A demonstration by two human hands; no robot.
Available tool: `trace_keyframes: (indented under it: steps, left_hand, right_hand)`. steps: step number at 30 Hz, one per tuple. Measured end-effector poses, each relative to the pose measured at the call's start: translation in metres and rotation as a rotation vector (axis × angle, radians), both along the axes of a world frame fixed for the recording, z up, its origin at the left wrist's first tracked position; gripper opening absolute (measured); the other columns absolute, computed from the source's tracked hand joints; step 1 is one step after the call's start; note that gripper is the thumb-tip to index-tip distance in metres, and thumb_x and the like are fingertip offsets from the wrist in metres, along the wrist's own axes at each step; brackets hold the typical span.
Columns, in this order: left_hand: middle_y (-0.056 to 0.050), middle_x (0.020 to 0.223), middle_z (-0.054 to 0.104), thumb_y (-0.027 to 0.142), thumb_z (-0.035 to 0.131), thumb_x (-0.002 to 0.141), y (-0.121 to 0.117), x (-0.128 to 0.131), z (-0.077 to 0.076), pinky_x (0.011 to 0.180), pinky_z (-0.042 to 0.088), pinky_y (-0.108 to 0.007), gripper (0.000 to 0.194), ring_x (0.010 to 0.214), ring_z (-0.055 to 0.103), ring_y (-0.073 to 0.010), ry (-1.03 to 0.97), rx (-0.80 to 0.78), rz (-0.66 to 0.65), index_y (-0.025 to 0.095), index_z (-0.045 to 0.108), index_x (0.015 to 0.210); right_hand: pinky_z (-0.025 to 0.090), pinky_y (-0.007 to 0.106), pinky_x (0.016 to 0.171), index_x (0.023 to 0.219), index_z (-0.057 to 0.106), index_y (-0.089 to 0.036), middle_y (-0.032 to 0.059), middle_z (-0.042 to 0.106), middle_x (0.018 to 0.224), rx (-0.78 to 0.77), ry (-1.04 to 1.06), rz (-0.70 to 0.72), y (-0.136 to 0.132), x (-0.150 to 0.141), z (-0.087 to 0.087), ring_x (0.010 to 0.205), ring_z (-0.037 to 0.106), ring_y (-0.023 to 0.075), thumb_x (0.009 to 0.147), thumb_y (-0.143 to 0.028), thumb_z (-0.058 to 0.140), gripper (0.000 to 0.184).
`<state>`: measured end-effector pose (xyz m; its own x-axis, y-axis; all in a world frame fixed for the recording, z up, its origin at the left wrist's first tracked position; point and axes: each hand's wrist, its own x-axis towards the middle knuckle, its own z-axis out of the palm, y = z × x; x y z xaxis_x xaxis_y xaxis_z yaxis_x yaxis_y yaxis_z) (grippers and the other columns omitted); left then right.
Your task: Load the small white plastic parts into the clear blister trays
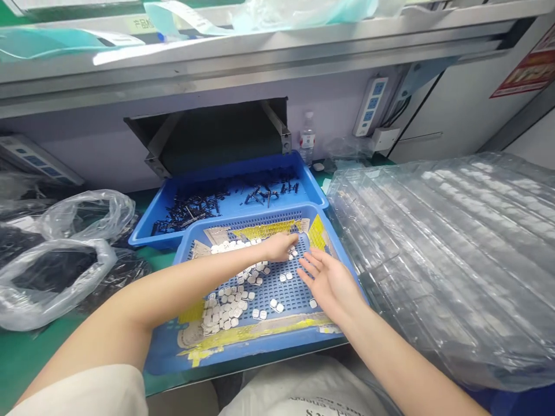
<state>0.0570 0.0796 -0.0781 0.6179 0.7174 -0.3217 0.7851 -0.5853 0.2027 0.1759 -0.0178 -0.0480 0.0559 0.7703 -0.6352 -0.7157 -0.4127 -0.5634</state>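
My left hand reaches across the blue perforated basket, its fingers curled together near the far right corner. Whatever they may hold is hidden. Small white square pieces lie just below those fingers. To the right, my right hand hovers palm up over the basket, fingers spread and nothing in them. A loose white piece rests on the basket floor beside it. More white square pieces are heaped on the left side, and a few lie scattered in the middle.
Behind the basket stands a blue tray with black plastic parts. Clear plastic-wrapped trays fill the right. Open plastic bags sit at left. A water bottle stands by the wall, below a metal shelf edge.
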Motion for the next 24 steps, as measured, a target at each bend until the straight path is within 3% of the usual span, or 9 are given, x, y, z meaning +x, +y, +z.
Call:
trace_keyframes:
  steps: [6, 10, 14, 17, 20, 24]
  left_hand:
    - [-0.002, 0.085, 0.054, 0.014, 0.056, 0.069, -0.006, -0.008, 0.01, 0.065, 0.043, -0.023, 0.028, 0.073, 0.053, -0.0142, -0.086, -0.034, -0.023, 0.015, 0.045, 0.095]
    - [-0.006, 0.095, 0.051, 0.014, 0.053, 0.068, -0.012, -0.003, 0.0, 0.069, 0.042, -0.026, 0.026, 0.084, 0.052, -0.0197, -0.106, 0.004, -0.034, 0.016, 0.046, 0.093]
    - [-0.009, 0.09, 0.052, 0.009, 0.048, 0.067, -0.014, 0.003, -0.015, 0.066, 0.042, -0.03, 0.029, 0.081, 0.054, -0.0234, -0.089, 0.029, 0.007, 0.016, 0.045, 0.095]
    - [-0.007, 0.086, 0.053, 0.008, 0.05, 0.065, -0.01, 0.003, -0.016, 0.066, 0.042, -0.03, 0.031, 0.08, 0.054, -0.0227, -0.097, 0.009, 0.037, 0.015, 0.045, 0.095]
    - [-0.004, 0.079, 0.055, 0.01, 0.053, 0.062, -0.005, 0.0, -0.005, 0.063, 0.041, -0.028, 0.032, 0.076, 0.055, -0.021, -0.125, -0.045, 0.079, 0.015, 0.045, 0.092]
    - [-0.001, 0.076, 0.055, 0.012, 0.053, 0.064, -0.014, 0.003, 0.031, 0.055, 0.041, -0.021, 0.033, 0.068, 0.054, -0.0143, -0.211, -0.155, 0.102, 0.015, 0.043, 0.095]
  right_hand:
    - [0.044, 0.028, 0.082, 0.077, 0.055, -0.022, 0.004, 0.051, 0.113, -0.018, -0.041, -0.014, 0.005, 0.001, 0.002, 0.107, 0.047, 0.0153, 0.071, -0.017, 0.051, 0.009]
    - [0.044, 0.029, 0.082, 0.078, 0.055, -0.022, 0.0041, 0.052, 0.111, -0.037, -0.052, -0.02, 0.002, 0.0, 0.002, 0.107, 0.047, 0.0153, 0.072, -0.02, 0.05, 0.008]
    - [0.045, 0.029, 0.081, 0.08, 0.055, -0.022, 0.0051, 0.053, 0.111, -0.042, -0.037, -0.007, -0.004, -0.002, 0.001, 0.107, 0.048, 0.0159, 0.072, -0.02, 0.051, 0.009]
    - [0.047, 0.028, 0.077, 0.08, 0.055, -0.022, 0.0054, 0.053, 0.112, -0.051, -0.02, -0.001, -0.006, -0.001, 0.0, 0.106, 0.049, 0.0162, 0.073, -0.02, 0.05, 0.009]
    - [0.048, 0.026, 0.074, 0.079, 0.055, -0.022, 0.005, 0.052, 0.112, -0.061, -0.001, -0.002, -0.005, -0.001, 0.0, 0.104, 0.05, 0.0156, 0.073, -0.02, 0.05, 0.009]
    - [0.049, 0.026, 0.071, 0.078, 0.055, -0.02, 0.0056, 0.055, 0.104, -0.079, 0.05, 0.001, -0.004, -0.001, 0.001, 0.095, 0.054, 0.0148, 0.074, -0.02, 0.048, 0.008]
